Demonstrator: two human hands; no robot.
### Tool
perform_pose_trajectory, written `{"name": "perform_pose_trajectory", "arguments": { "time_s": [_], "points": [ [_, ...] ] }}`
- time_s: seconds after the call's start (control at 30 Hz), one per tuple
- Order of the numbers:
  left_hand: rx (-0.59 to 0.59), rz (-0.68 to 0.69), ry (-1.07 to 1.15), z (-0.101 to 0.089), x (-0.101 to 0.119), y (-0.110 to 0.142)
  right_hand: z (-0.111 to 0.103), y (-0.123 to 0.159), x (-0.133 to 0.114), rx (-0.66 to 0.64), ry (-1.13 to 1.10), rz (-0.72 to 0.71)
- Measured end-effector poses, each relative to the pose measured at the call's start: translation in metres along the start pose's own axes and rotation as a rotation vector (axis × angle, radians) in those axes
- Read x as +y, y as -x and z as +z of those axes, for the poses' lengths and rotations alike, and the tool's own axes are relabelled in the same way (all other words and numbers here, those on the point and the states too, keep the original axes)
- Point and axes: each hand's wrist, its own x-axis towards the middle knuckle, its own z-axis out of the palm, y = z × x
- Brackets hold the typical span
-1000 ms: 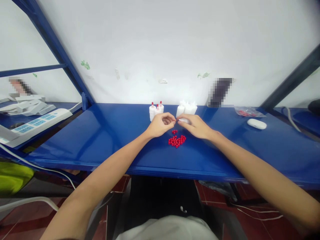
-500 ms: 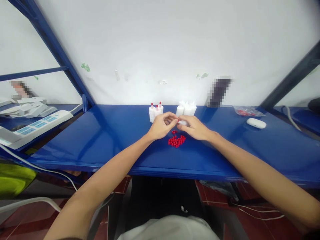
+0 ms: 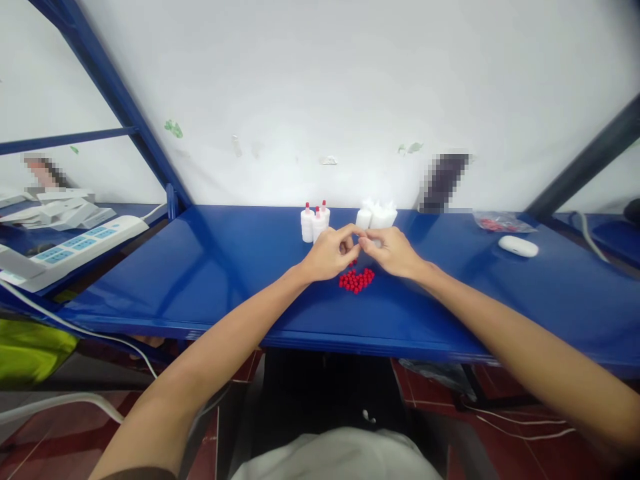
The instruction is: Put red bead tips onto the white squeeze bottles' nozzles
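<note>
My left hand (image 3: pixel 330 256) and my right hand (image 3: pixel 399 255) meet at the fingertips above the blue table. The right one is closed around a small white squeeze bottle (image 3: pixel 377 243), of which only a sliver shows. Left thumb and forefinger pinch at the bottle's tip, where the red cap is now hidden by fingers. Just below the hands lies a pile of small red caps (image 3: pixel 357 281). Behind my left hand stand three white bottles (image 3: pixel 307 228) with red-capped nozzles. A cluster of white bottles (image 3: pixel 383 217) without red caps is behind my right hand.
On the blue table (image 3: pixel 240 280), a white oval case (image 3: pixel 519 246) and a clear bag with red pieces (image 3: pixel 504 221) are to the right. A power strip (image 3: pixel 85 247) and white boxes (image 3: pixel 65 208) are at the left. A wall (image 3: pixel 310 100) rises behind.
My fingertips have closed together over the bottle's tip, covering the red cap and white nozzle that showed before. The whole view has shifted slightly.
</note>
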Motion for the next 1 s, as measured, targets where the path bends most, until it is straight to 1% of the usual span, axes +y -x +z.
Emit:
{"name": "perform_pose_trajectory", "arguments": {
  "time_s": [0.07, 0.13, 0.17, 0.23, 0.3, 0.33, 0.4, 0.53, 0.6, 0.67, 0.73, 0.9, 1.0],
  "points": [
    [-0.019, -0.012, -0.009, -0.003, 0.001, -0.001, 0.000, 0.000, 0.001, -0.002, -0.003, -0.024],
    [-0.015, -0.056, -0.010, -0.006, 0.002, -0.002, -0.001, -0.001, 0.002, -0.011, -0.011, -0.049],
    [0.008, -0.079, -0.019, -0.007, 0.003, -0.002, -0.001, -0.001, 0.003, -0.009, -0.015, -0.051],
    [0.093, -0.114, -0.072, -0.011, 0.002, -0.003, -0.001, -0.002, 0.006, 0.017, -0.021, -0.032],
    [0.163, -0.123, -0.182, -0.015, 0.000, -0.003, -0.001, -0.002, 0.009, 0.058, -0.019, 0.013],
    [0.170, -0.120, -0.252, -0.017, -0.002, -0.003, -0.001, -0.003, 0.011, 0.072, -0.014, 0.036],
    [0.114, -0.115, -0.394, -0.021, -0.006, -0.002, 0.000, -0.004, 0.014, 0.076, -0.003, 0.069],
    [-0.057, -0.164, -0.616, -0.024, -0.013, 0.001, 0.002, -0.004, 0.017, 0.028, 0.021, 0.073],
    [-0.089, -0.192, -0.689, -0.025, -0.013, 0.002, 0.003, -0.004, 0.018, 0.015, 0.024, 0.070],
    [-0.086, -0.205, -0.727, -0.026, -0.012, 0.002, 0.004, -0.003, 0.018, 0.015, 0.016, 0.070],
    [-0.109, -0.184, -0.711, -0.026, -0.010, 0.002, 0.003, -0.003, 0.018, 0.018, 0.008, 0.072],
    [-0.358, -0.025, -0.546, -0.027, -0.008, 0.003, 0.000, -0.003, 0.017, 0.041, 0.000, 0.097],
    [-0.448, -0.006, -0.495, -0.026, -0.009, 0.004, -0.001, -0.003, 0.019, 0.072, -0.039, 0.112]
  ]
}}
